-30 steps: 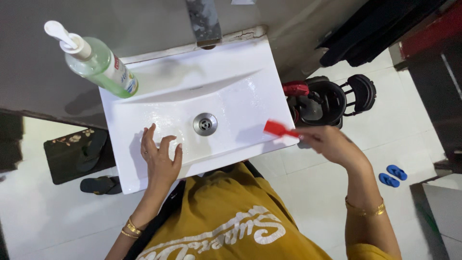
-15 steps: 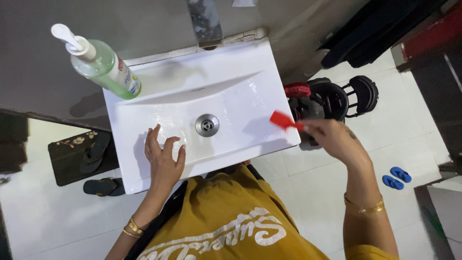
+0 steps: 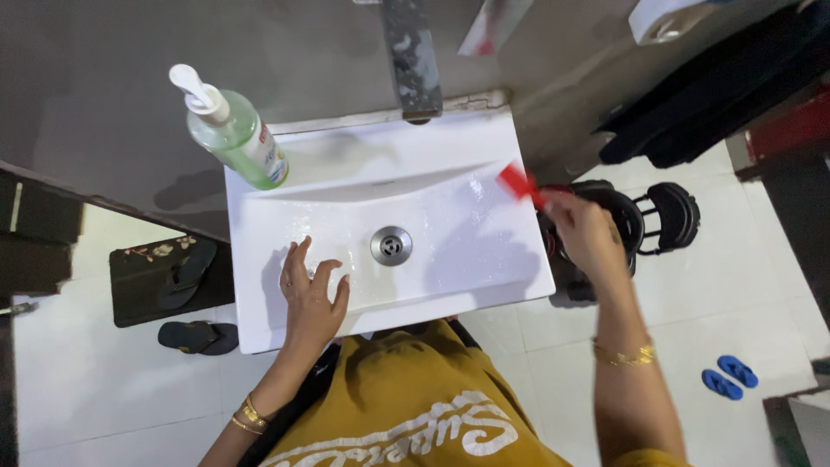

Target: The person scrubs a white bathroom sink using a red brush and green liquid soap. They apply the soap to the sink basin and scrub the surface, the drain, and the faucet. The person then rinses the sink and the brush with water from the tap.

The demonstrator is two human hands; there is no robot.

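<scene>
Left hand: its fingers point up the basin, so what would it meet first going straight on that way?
From the left hand, straight along the fingers lies wet sink floor, then probably the back slope near the green soap dispenser. Depth is unclear.

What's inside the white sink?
Inside the white sink are a round metal drain, a wet shine, and the fingers of the left hand pressing the bottom. The basin under that hand is hidden.

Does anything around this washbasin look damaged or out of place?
Yes. The seam where the white basin meets the grey wall looks cracked and ragged beside the tap. The basin's surface glistens wet around the drain. The green soap bottle only seems tilted because of the camera angle.
</scene>
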